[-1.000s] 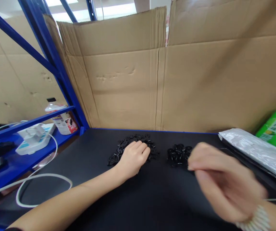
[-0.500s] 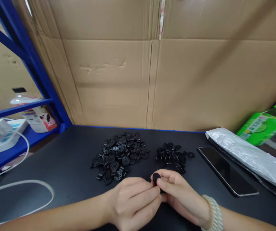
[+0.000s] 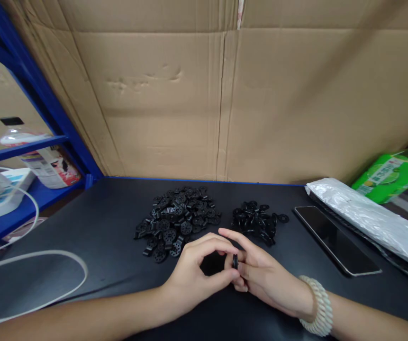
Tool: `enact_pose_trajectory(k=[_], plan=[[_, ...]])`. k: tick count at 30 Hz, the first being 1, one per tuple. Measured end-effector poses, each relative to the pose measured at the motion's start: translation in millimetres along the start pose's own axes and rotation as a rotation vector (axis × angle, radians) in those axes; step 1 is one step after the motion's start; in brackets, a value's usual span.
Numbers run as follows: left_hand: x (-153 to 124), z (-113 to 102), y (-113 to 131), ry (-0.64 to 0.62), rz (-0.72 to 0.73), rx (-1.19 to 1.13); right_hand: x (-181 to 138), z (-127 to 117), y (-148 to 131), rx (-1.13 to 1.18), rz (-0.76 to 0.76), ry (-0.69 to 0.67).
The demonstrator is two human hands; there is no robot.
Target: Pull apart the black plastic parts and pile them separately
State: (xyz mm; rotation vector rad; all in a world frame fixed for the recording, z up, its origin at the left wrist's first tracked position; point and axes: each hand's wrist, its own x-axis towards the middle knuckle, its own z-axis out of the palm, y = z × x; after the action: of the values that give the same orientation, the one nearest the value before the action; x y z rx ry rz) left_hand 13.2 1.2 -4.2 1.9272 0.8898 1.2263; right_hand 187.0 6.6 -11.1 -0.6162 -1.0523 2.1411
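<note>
A small black round plastic part (image 3: pixel 235 262) is held edge-on between my two hands, above the front of the table. My right hand (image 3: pixel 264 274) has it between thumb and bent fingers, while its index finger sticks out to the upper left. From the other side my left hand (image 3: pixel 196 272) closes in a ring, its index fingertip at the top of the part and its thumb at the bottom. Just behind my hands lie a heap of black perforated discs with clips (image 3: pixel 178 220) and, to its right, a smaller pile of glossy black rings (image 3: pixel 255 221).
A phone (image 3: pixel 335 241) lies at the right beside a silver padded package (image 3: pixel 367 220) and a green-labelled bottle (image 3: pixel 390 177). On the left are a white cable (image 3: pixel 79 265), a blue shelf frame (image 3: pixel 72 142), a power strip (image 3: pixel 8 194) and a bottle (image 3: pixel 47 168). Cardboard (image 3: pixel 161 109) stands behind.
My left hand has opened from a closed grip into a thumb-and-finger ring. The black part has turned edge-on between the hands, and my right index finger has stretched out. The view has tipped down slightly.
</note>
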Motion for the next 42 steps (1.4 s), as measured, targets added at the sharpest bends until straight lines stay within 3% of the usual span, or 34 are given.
enact_pose_trajectory(k=[4, 12, 19, 25, 30, 35, 42], plan=[[-1, 1, 1, -0.023, 0.114, 0.036, 0, -1, -1, 0.004, 0.007, -0.021], [-3, 4, -3, -0.08, 0.137, 0.057, 0, 4, -11, -0.051, 0.032, -0.056], [-2, 7, -4, -0.162, 0.071, 0.011, 2, 2, -9, -0.251, 0.007, -0.102], [0, 10, -1, -0.158, 0.021, 0.015, 5, -1, -8, -0.377, 0.028, -0.101], [0, 13, -1, -0.107, 0.039, 0.065, 7, 2, -1, -0.179, 0.051, -0.044], [2, 9, -2, -0.055, -0.06, 0.001, 8, 2, -2, 0.01, 0.076, -0.08], [2, 1, 0, -0.057, -0.086, -0.176, 4, 0, -11, 0.017, 0.029, -0.068]])
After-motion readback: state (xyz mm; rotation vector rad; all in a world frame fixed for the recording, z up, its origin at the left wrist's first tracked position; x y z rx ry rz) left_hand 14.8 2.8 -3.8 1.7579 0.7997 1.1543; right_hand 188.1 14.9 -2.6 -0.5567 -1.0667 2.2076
